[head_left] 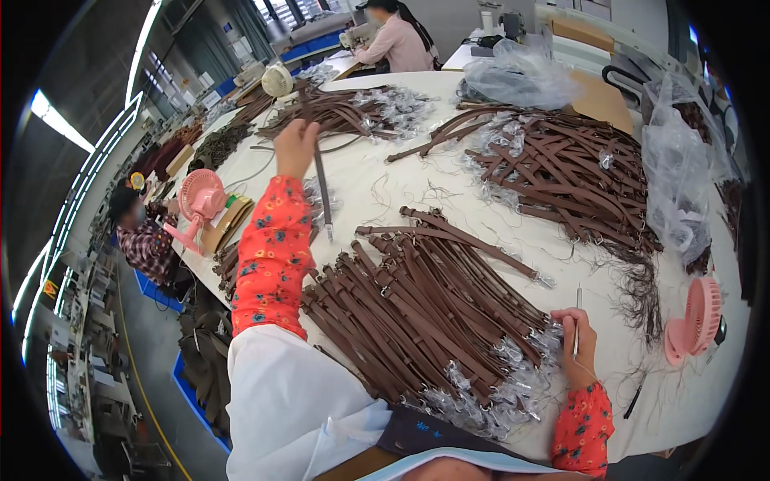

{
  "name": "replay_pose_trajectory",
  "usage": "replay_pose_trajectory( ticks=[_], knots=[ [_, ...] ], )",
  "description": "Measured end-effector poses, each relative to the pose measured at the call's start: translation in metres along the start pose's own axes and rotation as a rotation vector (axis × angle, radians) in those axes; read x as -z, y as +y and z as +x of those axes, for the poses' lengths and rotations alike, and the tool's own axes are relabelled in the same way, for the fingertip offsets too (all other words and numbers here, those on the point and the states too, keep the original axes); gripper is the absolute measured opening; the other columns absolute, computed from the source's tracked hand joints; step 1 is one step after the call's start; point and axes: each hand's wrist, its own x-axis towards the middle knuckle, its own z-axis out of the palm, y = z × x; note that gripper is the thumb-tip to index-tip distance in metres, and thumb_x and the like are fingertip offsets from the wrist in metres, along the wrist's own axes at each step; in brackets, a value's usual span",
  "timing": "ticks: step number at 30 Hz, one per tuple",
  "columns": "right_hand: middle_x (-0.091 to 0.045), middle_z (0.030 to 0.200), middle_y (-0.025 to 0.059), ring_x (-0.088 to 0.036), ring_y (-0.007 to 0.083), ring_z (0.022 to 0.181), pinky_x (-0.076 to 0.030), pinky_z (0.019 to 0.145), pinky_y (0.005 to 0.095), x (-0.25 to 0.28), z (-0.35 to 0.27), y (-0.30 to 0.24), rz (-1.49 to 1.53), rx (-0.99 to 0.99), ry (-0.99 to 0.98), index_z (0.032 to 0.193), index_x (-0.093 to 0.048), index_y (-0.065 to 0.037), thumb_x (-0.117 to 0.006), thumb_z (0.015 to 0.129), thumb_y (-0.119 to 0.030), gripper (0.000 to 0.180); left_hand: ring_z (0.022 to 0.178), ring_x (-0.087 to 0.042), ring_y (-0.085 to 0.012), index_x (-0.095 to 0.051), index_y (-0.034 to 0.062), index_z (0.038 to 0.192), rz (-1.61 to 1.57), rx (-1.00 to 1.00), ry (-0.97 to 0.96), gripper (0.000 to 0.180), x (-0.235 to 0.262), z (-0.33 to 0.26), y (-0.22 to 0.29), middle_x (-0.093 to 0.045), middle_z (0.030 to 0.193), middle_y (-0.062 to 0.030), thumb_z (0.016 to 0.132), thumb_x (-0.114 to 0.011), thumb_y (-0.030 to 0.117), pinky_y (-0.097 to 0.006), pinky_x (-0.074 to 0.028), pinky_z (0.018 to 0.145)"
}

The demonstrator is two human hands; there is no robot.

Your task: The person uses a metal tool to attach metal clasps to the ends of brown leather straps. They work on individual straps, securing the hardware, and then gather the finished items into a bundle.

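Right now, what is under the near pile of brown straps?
The white table shows around the pile of brown straps; whatever lies directly beneath its middle is covered and cannot be seen.

A sewing workshop. Brown straps (pixel 561 160) lie heaped on the white worktop (pixel 377 188); beyond its far edge a worker (pixel 403 44) sits at a sewing machine (pixel 357 37). Blue bins (pixel 195 405) stand past its left edge; strip lights (pixel 60 122) run overhead.

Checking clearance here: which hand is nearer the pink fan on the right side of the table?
Right. The right hand is left of the pink fan, with a gap between; the left hand is much farther off, up and left in the picture.
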Motion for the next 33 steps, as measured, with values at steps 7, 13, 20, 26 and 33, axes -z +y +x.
replay_pose_trajectory(
  ticks=[7, 13, 20, 26, 33],
  knots=[
    [-0.07, 0.097, 0.011, -0.065, 0.0186, 0.093, -0.048, 0.087, 0.0307, 0.001, 0.001, 0.002, 0.002, 0.004, -0.008, 0.103, -0.058, -0.001, -0.044, 0.105, -0.016, 0.02, 0.052, -0.063, -0.0154, -0.06, -0.0002, 0.085, -0.401, 0.58, 0.281, 0.026, 0.106, -0.032, -0.129, -0.066, 0.07, -0.0098, 0.095, -0.065, 0.024, -0.026, -0.052, 0.047],
    [-0.07, 0.098, 0.0118, -0.066, 0.0188, 0.094, -0.049, 0.089, 0.0309, 0.001, -0.001, 0.002, -0.027, -0.022, -0.001, 0.104, -0.058, -0.001, -0.043, 0.105, -0.014, 0.02, 0.083, -0.068, -0.0204, -0.054, 0.0018, 0.099, -0.994, 0.554, 0.363, 0.017, 0.123, -0.035, -0.148, -0.065, 0.091, -0.009, 0.097, -0.062, 0.017, -0.027, -0.057, 0.068],
    [-0.072, 0.095, 0.0119, -0.068, 0.02, 0.088, -0.05, 0.081, 0.0292, -0.006, 0.001, 0.005, -0.048, 0.042, 0.021, 0.104, -0.061, -0.002, -0.05, 0.102, -0.012, 0.015, 0.109, -0.062, -0.0271, -0.049, -0.0054, 0.124, -0.878, 0.791, 0.479, 0.033, 0.133, -0.1, -0.223, -0.058, 0.115, -0.0163, 0.096, -0.057, 0.011, -0.036, -0.053, 0.092],
    [-0.069, 0.092, 0.0128, -0.067, 0.025, 0.083, -0.051, 0.076, 0.0319, -0.004, 0.001, 0.011, -0.077, 0.063, 0.01, 0.106, -0.062, -0.004, -0.058, 0.095, -0.008, 0.012, 0.122, -0.053, -0.0195, -0.049, -0.005, 0.132, -0.345, 0.627, 0.294, 0.04, 0.041, -0.097, -0.164, -0.056, 0.128, -0.016, 0.095, -0.054, 0.008, -0.032, -0.046, 0.098],
    [-0.068, 0.095, 0.0137, -0.066, 0.0298, 0.087, -0.052, 0.079, 0.0362, -0.003, -0.003, 0.012, -0.137, 0.131, 0.003, 0.107, -0.063, -0.005, -0.064, 0.091, -0.009, 0.017, 0.104, -0.064, -0.0277, -0.065, 0.0046, 0.115, -0.401, -0.498, -0.725, 0.025, -0.092, -0.159, 0.143, -0.067, 0.113, -0.0137, 0.09, -0.065, 0.009, -0.036, -0.049, 0.092]
  ],
)
